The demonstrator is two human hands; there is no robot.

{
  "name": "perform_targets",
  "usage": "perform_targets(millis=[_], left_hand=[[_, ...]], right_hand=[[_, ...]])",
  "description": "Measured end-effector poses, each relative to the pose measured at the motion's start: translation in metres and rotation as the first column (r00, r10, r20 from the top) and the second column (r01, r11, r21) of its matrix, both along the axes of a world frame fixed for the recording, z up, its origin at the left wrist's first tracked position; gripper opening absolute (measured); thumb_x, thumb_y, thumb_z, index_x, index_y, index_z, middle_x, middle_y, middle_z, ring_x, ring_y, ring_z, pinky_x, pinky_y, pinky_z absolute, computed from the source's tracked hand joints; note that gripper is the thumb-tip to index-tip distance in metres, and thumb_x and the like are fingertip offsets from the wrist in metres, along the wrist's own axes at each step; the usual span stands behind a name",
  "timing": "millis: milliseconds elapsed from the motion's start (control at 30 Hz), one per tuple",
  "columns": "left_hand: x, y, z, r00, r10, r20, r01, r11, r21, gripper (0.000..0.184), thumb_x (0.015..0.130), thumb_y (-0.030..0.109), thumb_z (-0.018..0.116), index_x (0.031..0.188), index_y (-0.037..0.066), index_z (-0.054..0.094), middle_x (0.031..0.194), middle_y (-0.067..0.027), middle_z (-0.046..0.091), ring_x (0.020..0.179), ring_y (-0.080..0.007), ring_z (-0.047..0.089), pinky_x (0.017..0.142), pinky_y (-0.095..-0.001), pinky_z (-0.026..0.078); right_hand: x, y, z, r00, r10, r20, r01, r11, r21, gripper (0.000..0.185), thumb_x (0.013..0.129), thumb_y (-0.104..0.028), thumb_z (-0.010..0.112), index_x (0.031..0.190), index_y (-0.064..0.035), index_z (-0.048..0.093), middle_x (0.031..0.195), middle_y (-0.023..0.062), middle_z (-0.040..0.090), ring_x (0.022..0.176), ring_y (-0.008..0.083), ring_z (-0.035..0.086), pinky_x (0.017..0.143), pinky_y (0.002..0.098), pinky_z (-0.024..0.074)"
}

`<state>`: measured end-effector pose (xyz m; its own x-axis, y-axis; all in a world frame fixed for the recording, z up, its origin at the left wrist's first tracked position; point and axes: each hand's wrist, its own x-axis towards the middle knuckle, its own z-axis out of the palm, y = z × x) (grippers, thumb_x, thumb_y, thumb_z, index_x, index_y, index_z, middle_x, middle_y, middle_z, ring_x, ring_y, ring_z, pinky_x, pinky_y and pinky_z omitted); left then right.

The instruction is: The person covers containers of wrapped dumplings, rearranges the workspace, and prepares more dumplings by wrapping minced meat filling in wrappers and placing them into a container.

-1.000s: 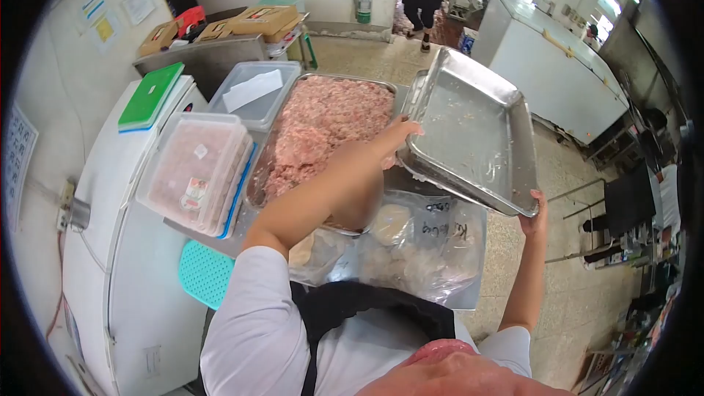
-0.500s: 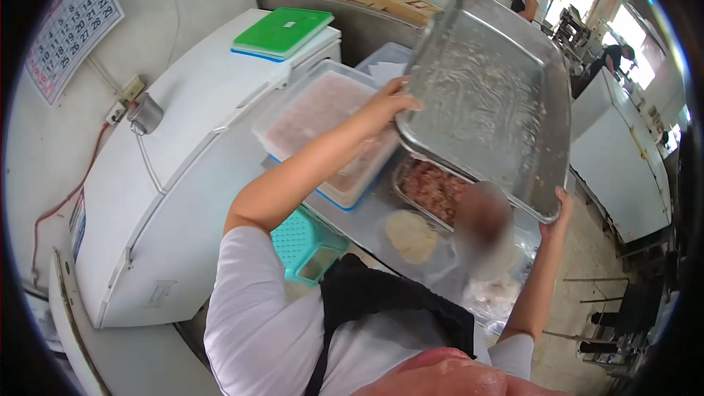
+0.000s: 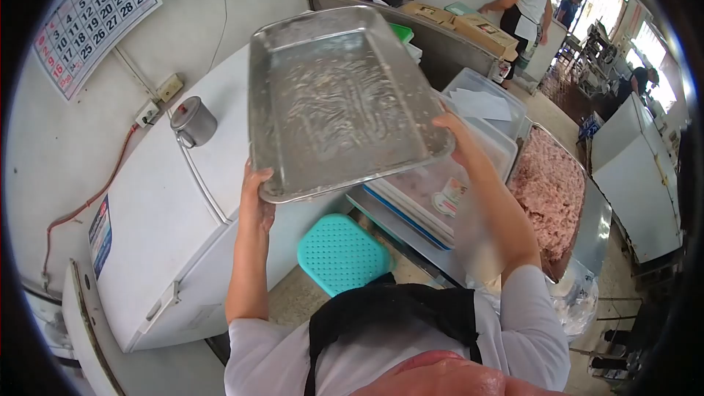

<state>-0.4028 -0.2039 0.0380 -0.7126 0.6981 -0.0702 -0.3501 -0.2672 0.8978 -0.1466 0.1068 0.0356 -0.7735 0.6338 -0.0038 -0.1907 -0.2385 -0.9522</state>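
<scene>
A metal tray (image 3: 330,110), smeared with residue inside, is held up between both hands over the front of the white freezer. My left hand (image 3: 259,187) grips its near left corner, the thumb over the rim. Closed on the right edge is my right hand (image 3: 453,130). Beyond my right forearm, another metal tray holds ground meat (image 3: 548,187). A lidded plastic container (image 3: 447,194) lies partly under the held tray, and a lidded tub with white paper (image 3: 480,105) is behind it.
White freezer (image 3: 154,227) at left, with a metal cup (image 3: 194,123) on top. A turquoise stool (image 3: 345,253) stands below. Cardboard boxes (image 3: 484,34) line the back counter. One person (image 3: 526,7) stands behind it; others are farther back. Plastic bags (image 3: 576,301) lie at right.
The held tray has swung left, from beside and over the meat to over the freezer, with both hands on it. The view has turned left.
</scene>
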Motion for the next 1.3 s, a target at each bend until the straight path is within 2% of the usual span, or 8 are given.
perform_targets(millis=[300,500,633,767,833,900,1033,1300], left_hand=[[-0.045,-0.026,0.000,0.994,0.106,0.040,-0.106,0.994,-0.008,0.076,0.080,0.025,0.065,0.144,0.010,0.027,0.133,-0.0134,0.047,0.118,-0.0289,0.053,0.093,-0.0445,0.049],[-0.055,0.002,-0.031,0.976,0.214,0.045,-0.215,0.976,0.035,0.085,0.084,0.029,0.069,0.149,0.013,0.016,0.142,-0.0144,0.037,0.124,-0.0317,0.046,0.092,-0.0514,0.046],[-0.075,0.033,-0.044,0.971,0.240,0.012,-0.240,0.970,-0.029,0.088,0.087,0.031,0.069,0.150,0.014,0.010,0.146,-0.0168,0.030,0.129,-0.0345,0.040,0.096,-0.0555,0.041],[-0.066,0.038,-0.039,0.944,0.330,-0.021,-0.331,0.942,-0.048,0.092,0.088,0.030,0.069,0.151,0.012,0.005,0.152,-0.0197,0.020,0.137,-0.0376,0.027,0.102,-0.0595,0.033],[-0.050,0.032,-0.033,0.778,0.413,-0.474,-0.486,0.873,-0.036,0.087,0.087,0.026,0.069,0.152,0.013,0.013,0.155,-0.0218,0.013,0.142,-0.0376,0.017,0.109,-0.0587,0.020],[-0.039,0.032,-0.029,0.253,0.269,-0.929,-0.593,0.802,0.071,0.082,0.086,0.024,0.069,0.151,0.016,0.019,0.154,-0.0236,0.012,0.143,-0.0369,0.017,0.111,-0.0569,0.016],[-0.046,0.058,-0.045,-0.158,-0.214,-0.964,-0.553,0.828,-0.093,0.052,0.088,0.024,0.063,0.138,0.024,0.049,0.140,-0.0129,0.044,0.136,-0.0339,0.033,0.113,-0.0577,0.015],[-0.093,0.082,-0.054,-0.225,-0.275,-0.935,-0.674,0.736,-0.055,0.037,0.093,0.026,0.057,0.129,0.033,0.058,0.101,-0.0014,0.062,0.099,-0.0231,0.056,0.106,-0.0581,0.027]], right_hand=[[-0.132,0.023,-0.005,0.953,0.270,0.135,-0.264,0.963,-0.061,0.067,0.078,-0.032,0.064,0.138,-0.0091,0.044,0.130,0.0052,0.054,0.116,0.0195,0.053,0.101,0.0381,0.0397],[-0.199,0.054,-0.032,0.996,0.064,-0.067,-0.081,0.954,-0.290,0.047,0.082,-0.039,0.064,0.117,-0.0090,0.056,0.121,0.0063,0.058,0.109,0.0217,0.056,0.095,0.0394,0.0431],[-0.238,0.047,-0.047,0.949,-0.315,-0.010,0.299,0.909,-0.290,0.072,0.085,-0.055,0.059,0.137,-0.0076,0.045,0.141,0.0110,0.046,0.129,0.0262,0.042,0.106,0.0385,0.0318],[-0.217,0.020,-0.024,0.980,-0.138,0.143,0.154,0.983,-0.103,0.093,0.083,-0.067,0.053,0.150,-0.0088,0.024,0.155,0.0112,0.023,0.140,0.0303,0.027,0.112,0.0445,0.0229],[-0.205,0.031,-0.031,0.975,-0.112,0.191,0.107,0.994,0.036,0.090,0.085,-0.067,0.051,0.150,-0.0104,0.025,0.152,0.0109,0.030,0.138,0.0314,0.029,0.109,0.0451,0.0276],[-0.170,0.033,-0.021,0.970,-0.063,0.234,0.018,0.982,0.186,0.091,0.084,-0.067,0.053,0.149,-0.0100,0.026,0.155,0.0130,0.024,0.137,0.0320,0.032,0.109,0.0408,0.0294],[-0.069,0.030,0.018,0.921,-0.115,0.373,-0.150,0.777,0.612,0.075,0.088,-0.056,0.057,0.141,-0.0066,0.042,0.145,0.0149,0.041,0.127,0.0282,0.046,0.104,0.0337,0.0374],[0.156,0.001,0.025,0.848,-0.434,0.305,0.107,0.703,0.703,0.046,0.093,-0.032,0.060,0.133,-0.0093,0.052,0.133,0.0112,0.051,0.119,0.0217,0.051,0.100,0.0344,0.0399]])
